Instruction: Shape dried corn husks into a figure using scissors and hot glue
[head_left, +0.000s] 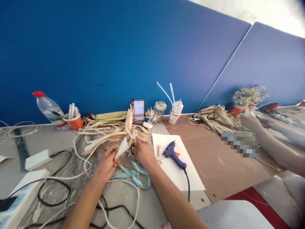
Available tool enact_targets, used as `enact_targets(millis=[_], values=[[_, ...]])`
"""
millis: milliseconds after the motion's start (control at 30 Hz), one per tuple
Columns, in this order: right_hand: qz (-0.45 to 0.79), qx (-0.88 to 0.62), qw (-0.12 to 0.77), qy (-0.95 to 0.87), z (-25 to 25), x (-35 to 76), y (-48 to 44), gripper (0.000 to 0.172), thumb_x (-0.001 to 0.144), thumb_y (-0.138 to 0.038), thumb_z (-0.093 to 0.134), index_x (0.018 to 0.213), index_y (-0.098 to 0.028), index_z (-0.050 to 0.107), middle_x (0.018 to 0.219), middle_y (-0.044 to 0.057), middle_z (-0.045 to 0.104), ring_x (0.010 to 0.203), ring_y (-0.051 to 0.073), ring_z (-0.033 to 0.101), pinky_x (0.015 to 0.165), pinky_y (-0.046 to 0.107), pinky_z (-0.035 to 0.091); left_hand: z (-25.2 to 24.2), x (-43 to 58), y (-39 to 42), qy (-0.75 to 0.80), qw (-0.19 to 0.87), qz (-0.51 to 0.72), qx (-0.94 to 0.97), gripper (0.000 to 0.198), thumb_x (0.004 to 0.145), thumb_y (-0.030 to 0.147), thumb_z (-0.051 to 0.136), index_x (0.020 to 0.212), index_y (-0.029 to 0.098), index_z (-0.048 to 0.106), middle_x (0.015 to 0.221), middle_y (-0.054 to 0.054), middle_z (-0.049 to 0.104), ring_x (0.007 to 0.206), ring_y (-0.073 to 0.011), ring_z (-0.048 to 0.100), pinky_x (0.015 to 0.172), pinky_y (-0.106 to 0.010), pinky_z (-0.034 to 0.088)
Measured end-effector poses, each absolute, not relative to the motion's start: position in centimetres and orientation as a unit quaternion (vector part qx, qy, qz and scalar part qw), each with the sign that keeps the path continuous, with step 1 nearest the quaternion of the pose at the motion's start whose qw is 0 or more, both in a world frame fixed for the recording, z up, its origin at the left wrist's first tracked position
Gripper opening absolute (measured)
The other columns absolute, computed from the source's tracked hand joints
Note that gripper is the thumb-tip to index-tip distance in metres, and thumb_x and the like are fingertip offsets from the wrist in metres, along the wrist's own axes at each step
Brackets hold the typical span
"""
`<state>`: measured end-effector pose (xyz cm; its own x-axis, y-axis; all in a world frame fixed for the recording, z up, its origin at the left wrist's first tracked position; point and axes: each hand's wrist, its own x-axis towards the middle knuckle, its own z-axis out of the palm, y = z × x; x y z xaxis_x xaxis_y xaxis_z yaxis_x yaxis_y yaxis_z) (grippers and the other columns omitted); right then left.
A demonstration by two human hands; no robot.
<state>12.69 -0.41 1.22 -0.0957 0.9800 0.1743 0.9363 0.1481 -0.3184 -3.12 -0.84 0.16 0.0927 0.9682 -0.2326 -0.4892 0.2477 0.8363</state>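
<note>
My left hand (107,163) pinches a pale, pointed piece of corn husk (122,148). Just to its right, my right hand (144,153) is closed on scissors (132,148); a dark handle loop shows by the fingers and the blades point up and away. The blades are close to the husk, but I cannot tell whether they touch it. Behind both hands lies a heap of dry corn husks (105,140). A light blue ribbon (137,174) curls on the table beneath my right wrist.
A blue glue gun (175,155) rests on white paper (188,178) at right. Cables and a power strip (26,197) crowd the left. Along the blue partition stand a bottle (50,109), an orange cup (75,121), a blurred phone (138,110) and paper cups (175,117). Another person's arm (271,144) reaches in.
</note>
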Motion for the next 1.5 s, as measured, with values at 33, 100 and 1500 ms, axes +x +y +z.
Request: enact_targets(millis=[33, 100, 1500], values=[[0.066, -0.656, 0.182, -0.729, 1.1, 12.7, -0.4, 0.044, 0.083, -0.027, 0.047, 0.123, -0.010, 0.041, 0.091, 0.013, 0.066, 0.083, 0.023, 0.059, 0.072, 0.031, 0.037, 0.2, -3.2, -0.8, 0.405, 0.679, 0.537, 0.295, 0.023, 0.060, 0.023, 0.074, 0.072, 0.014, 0.056, 0.044, 0.010, 0.040, 0.032, -0.0004, 0.024, 0.033, -0.014, 0.022], [0.061, -0.668, 0.204, -0.713, 0.9, 12.7, -0.4, 0.041, 0.084, -0.025, 0.045, 0.122, -0.010, 0.043, 0.090, 0.012, 0.065, 0.082, 0.023, 0.058, 0.071, 0.031, 0.038, 0.3, -3.2, -0.8, 0.408, 0.679, 0.535, 0.293, 0.022, 0.061, 0.023, 0.073, 0.072, 0.015, 0.056, 0.043, 0.010, 0.040, 0.031, -0.0005, 0.024, 0.033, -0.014, 0.022], [0.479, -0.526, 0.503, -0.491, 1.3, 10.5, -1.3, 0.012, 0.066, -0.028, 0.052, 0.066, -0.016, 0.053, 0.056, -0.004, 0.049, 0.051, 0.009, 0.041, 0.050, 0.021, 0.034, 0.6, -2.3, -1.6, 0.425, 0.668, 0.474, 0.386, 0.032, 0.063, 0.040, 0.073, 0.070, 0.015, 0.055, 0.044, 0.009, 0.040, 0.035, -0.0014, 0.023, 0.036, -0.015, 0.021]])
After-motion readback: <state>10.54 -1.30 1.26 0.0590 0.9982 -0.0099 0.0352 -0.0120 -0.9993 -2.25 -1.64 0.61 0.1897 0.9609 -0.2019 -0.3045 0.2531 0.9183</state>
